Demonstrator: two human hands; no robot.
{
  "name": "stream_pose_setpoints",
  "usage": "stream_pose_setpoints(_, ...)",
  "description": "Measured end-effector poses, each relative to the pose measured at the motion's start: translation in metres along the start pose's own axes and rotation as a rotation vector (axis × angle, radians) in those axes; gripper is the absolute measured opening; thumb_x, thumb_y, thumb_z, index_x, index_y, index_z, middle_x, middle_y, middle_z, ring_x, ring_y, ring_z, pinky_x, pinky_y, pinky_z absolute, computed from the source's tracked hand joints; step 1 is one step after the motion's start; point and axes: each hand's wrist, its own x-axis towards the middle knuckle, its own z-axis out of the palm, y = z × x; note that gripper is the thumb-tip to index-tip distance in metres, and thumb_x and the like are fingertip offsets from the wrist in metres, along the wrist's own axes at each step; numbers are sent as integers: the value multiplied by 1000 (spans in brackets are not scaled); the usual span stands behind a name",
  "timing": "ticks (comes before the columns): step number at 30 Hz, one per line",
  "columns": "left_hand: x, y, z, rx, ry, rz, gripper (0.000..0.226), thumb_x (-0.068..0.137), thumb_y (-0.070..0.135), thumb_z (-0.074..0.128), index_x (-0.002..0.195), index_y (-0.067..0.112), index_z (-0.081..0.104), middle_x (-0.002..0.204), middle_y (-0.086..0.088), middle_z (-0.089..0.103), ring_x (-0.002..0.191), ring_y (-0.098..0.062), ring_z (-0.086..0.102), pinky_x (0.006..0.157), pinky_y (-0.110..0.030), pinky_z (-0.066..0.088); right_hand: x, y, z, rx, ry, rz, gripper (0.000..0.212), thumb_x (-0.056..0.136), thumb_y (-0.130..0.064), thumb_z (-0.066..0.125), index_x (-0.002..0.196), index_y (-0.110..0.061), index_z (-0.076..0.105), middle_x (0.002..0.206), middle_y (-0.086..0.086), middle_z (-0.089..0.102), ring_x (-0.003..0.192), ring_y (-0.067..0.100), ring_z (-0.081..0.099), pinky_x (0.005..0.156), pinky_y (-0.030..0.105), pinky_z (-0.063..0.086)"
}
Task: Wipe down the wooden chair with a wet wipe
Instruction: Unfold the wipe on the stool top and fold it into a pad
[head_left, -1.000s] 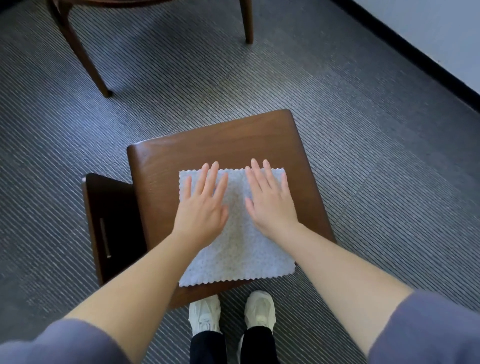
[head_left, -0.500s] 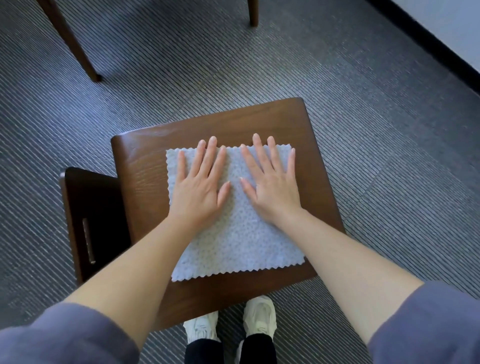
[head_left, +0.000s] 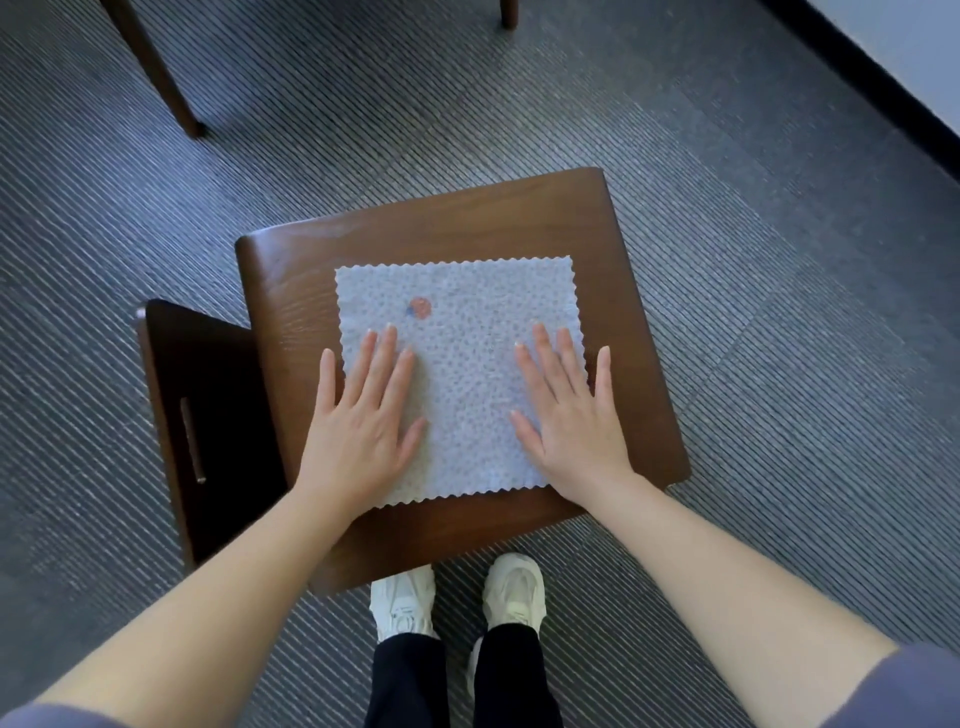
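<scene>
Single head-worn wide-angle camera, looking forward and steeply down onto the wooden chair (head_left: 467, 223), whose seat sits close below and fills the centre of frame. Both forearms enter from the bottom corners, with the left hand (head_left: 363, 426) and right hand (head_left: 576, 421) flat at mid-frame. The wearer's white shoes (head_left: 511, 592) show at the bottom edge, almost straight beneath the lens. Striped carpet (head_left: 779, 415) runs to the top edge, and a strip of wall (head_left: 909, 47) cuts the upper right corner

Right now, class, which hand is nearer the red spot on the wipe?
Left. The left hand lies just short of the red spot; the right hand rests farther off, by the right edge of the wipe.
</scene>
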Motion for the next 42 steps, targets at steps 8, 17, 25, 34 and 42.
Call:
stream_pose_setpoints(8,-57,-14,-8,-28,84,399,32,86,45,46,94,15,55,98,-3,58,93,-23,55,78,-37,41,-53,35,-5,80,111,-343,46,83,-46,53,117,-16,48,106,2,56,91,21,55,80,35,42)
stream_pose_setpoints(17,-45,-16,-8,-34,37,403,18,83,10,43,86,9,61,82,-5,55,66,-24,54,54,-37,46,-41,40,-8,73,46,-444,34,65,7,63,94,-12,61,91,3,57,76,22,53,60,34,42)
stream_pose_setpoints(25,-46,-14,-23,-299,-72,77,24,71,-4,71,87,12,63,83,0,55,75,-25,55,59,-39,48,-40,37,-18,345,-88,-208,19,77,3,65,90,-11,64,90,1,59,80,20,54,66,35,49)
stream_pose_setpoints(34,-38,-9,-71,-715,-144,-377,18,91,32,62,79,22,54,64,0,61,60,-15,58,57,-33,45,-34,39,-63,765,-206,253,12,89,-14,56,79,-21,59,79,-7,57,71,6,49,69,28,41)
stream_pose_setpoints(42,24,-27,-70,-737,11,-548,9,91,18,62,85,11,60,73,-5,63,71,-21,56,58,-21,36,36,49,-71,936,-78,422,7,88,-20,61,81,-18,62,83,3,68,83,23,64,78,42,52)
